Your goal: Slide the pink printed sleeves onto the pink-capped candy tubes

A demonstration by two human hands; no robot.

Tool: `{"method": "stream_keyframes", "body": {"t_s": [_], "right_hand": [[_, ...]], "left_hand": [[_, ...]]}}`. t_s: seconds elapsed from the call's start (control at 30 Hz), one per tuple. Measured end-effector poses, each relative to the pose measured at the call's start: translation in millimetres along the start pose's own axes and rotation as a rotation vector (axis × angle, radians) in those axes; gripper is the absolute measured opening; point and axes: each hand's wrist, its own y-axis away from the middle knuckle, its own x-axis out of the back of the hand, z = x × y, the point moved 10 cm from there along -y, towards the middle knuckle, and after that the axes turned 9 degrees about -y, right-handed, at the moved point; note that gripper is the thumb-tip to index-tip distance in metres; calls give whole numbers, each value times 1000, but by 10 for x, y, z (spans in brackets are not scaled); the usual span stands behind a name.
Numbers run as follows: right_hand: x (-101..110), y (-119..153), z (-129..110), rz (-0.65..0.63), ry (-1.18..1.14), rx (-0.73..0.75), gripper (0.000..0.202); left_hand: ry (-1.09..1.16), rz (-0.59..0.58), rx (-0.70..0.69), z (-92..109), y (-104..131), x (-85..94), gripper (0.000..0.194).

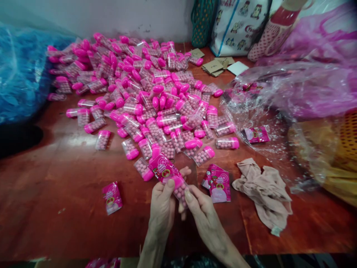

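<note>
Near the front of the table, my two hands meet on one small clear candy container (180,192) filled with pink balls. My right hand (203,206) pinches its lower end between thumb and fingers. The thumb of my left hand (161,204) presses where a shiny pink printed sleeve (164,167) meets the container's pink cap; its other fingers are partly hidden behind. The sleeve sticks up past the cap, and I cannot tell how far it covers it. Flat printed sleeves (220,184) lie right of my hands, and a single sleeve (112,198) lies to the left.
A large heap of pink-capped candy containers (134,82) spreads over the red-brown table (55,178). A crumpled beige cloth (264,190) lies at right, near clear plastic wrap (262,111). Cardboard pieces (213,67) and bags (240,28) stand behind; a blue plastic bag (22,74) is left.
</note>
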Motion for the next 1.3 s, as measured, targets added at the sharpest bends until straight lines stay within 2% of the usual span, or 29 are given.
{"method": "stream_keyframes", "body": {"t_s": [0.13, 0.23, 0.33, 0.47, 0.53, 0.7, 0.8, 0.93, 1.0, 1.17, 1.3], "right_hand": [[65, 123, -37, 57, 332, 90, 34], [91, 184, -111, 71, 476, 172, 36], [128, 171, -142, 105, 462, 178, 36], [110, 110, -180, 125, 415, 192, 37], [72, 81, -233, 120, 433, 224, 36], [-59, 29, -328, -13, 479, 221, 28], [-28, 55, -332, -53, 554, 210, 30], [85, 88, -223, -67, 610, 173, 34], [116, 79, -166, -69, 627, 144, 35], [95, 82, -107, -25, 613, 112, 30], [111, 142, 31, 56, 577, 127, 29]], "left_hand": [[-10, 22, -45, 66, 7, -16, 25], [-30, -41, -46, 59, 8, -92, 25], [-27, -78, -10, 13, 30, -143, 21], [48, -18, 62, -34, 62, -110, 13], [56, 12, 74, -20, 66, -94, 20], [18, 45, 44, 55, 31, -51, 35], [-18, -2, 31, 65, -5, -46, 37], [-78, -129, 10, 80, -23, -101, 39], [-69, -141, 18, 74, -25, -110, 39], [0, -3, 58, 49, -76, -20, 43], [5, 109, -112, 247, -152, 163, 42]]}}
